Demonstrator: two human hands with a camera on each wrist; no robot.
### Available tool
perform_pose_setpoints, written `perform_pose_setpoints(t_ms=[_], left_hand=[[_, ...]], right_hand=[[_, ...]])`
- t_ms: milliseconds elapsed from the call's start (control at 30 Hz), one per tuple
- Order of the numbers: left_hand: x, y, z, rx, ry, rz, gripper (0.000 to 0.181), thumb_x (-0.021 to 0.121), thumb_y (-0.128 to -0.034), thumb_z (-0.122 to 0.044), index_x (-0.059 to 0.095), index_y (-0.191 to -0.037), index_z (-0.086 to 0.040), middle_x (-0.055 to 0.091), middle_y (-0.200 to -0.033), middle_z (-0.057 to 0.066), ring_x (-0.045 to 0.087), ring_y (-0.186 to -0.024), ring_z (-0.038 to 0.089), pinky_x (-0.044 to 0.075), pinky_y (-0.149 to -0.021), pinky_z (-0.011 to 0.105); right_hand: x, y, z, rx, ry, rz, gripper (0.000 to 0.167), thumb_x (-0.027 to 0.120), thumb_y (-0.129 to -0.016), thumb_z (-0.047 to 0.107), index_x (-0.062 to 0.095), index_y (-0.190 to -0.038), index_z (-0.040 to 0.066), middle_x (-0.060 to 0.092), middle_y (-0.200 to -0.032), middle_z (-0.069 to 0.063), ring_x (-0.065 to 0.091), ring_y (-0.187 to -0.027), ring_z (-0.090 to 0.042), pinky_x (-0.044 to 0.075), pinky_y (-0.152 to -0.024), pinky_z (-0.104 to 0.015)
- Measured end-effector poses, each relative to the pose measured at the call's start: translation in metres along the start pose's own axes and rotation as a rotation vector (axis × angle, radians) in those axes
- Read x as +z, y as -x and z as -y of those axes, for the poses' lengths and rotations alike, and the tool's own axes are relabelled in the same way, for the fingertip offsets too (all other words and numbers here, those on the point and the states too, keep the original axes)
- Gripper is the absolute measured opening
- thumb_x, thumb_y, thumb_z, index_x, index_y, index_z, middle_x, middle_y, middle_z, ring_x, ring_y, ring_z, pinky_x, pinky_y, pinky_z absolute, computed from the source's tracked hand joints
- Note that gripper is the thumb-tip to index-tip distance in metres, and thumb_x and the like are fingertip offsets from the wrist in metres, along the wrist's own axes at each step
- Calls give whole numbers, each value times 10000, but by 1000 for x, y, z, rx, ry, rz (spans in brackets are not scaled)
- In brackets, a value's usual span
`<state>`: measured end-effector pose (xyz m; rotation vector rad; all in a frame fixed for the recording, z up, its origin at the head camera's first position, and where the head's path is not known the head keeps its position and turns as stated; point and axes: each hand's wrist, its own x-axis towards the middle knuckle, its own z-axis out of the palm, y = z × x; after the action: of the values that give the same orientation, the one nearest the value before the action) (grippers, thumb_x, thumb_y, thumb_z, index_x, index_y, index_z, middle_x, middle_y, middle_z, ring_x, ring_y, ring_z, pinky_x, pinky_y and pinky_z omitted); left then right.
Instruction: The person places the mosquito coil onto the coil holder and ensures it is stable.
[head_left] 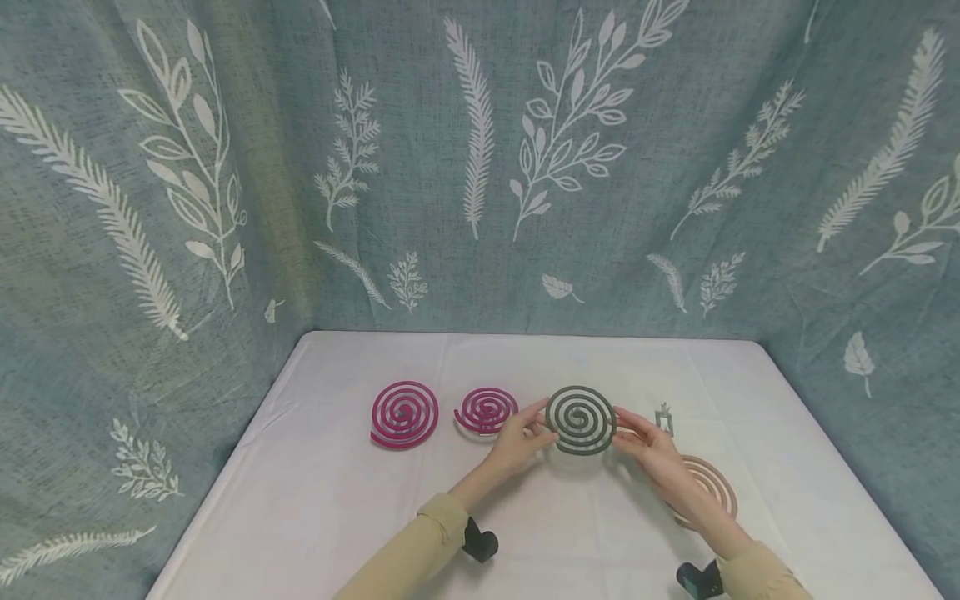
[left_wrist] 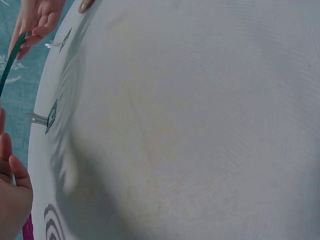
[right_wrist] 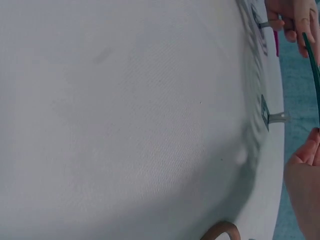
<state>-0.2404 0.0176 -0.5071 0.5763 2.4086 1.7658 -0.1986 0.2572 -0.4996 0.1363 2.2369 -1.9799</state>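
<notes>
Both hands hold a dark green mosquito coil [head_left: 581, 420] by its opposite edges, above the table. My left hand [head_left: 517, 439] pinches its left edge between thumb and fingers. On the other side, my right hand [head_left: 655, 454] pinches the right edge. The wrist views show the green coil edge-on, as a thin strip. Below it, a small metal coil stand [left_wrist: 51, 118] sits upright on the table, hidden from the head view. A second metal stand [head_left: 663, 419] stands bare to the right of the right hand.
Two magenta coils [head_left: 405, 415] lie to the left; the nearer-to-hand magenta coil [head_left: 486, 410] appears raised above its shadow. A tan coil [head_left: 716, 486] is partly covered by the right forearm. White cloth covers the table [head_left: 300, 500], with a leaf-patterned curtain [head_left: 420, 167] behind.
</notes>
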Motion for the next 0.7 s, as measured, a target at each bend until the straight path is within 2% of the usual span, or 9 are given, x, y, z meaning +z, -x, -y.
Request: perform_pose_setpoints(t_ms=[167,300,700], left_hand=[[2,-3,-1,14,-12,-15,599,679,-829,-53,444,-1374,33,671,-1018,198,463,-770,50,373,-612,130],[4,-4,-4,3,-17,-41,598,671,-833,-51,439,-1378,26,678,-1012,187,470,-775,53,385,-621,129],[8,-3,-5,3,7,-150,493,701,-818,-77,530,-1274,-2,711,-940,166,573,-794,124,449,-695,185]], right_hand=[[2,-3,0,16,-21,-40,617,619,-904,124,343,-1451,54,479,-1334,-90,563,-982,54,471,-873,-130],[3,-4,0,16,-41,-61,604,608,-914,131,341,-1451,58,477,-1297,-41,552,-989,61,461,-879,-117],[8,-7,3,-32,-131,-82,566,565,-931,66,324,-1437,-16,516,-1134,108,557,-974,43,455,-857,-104]])
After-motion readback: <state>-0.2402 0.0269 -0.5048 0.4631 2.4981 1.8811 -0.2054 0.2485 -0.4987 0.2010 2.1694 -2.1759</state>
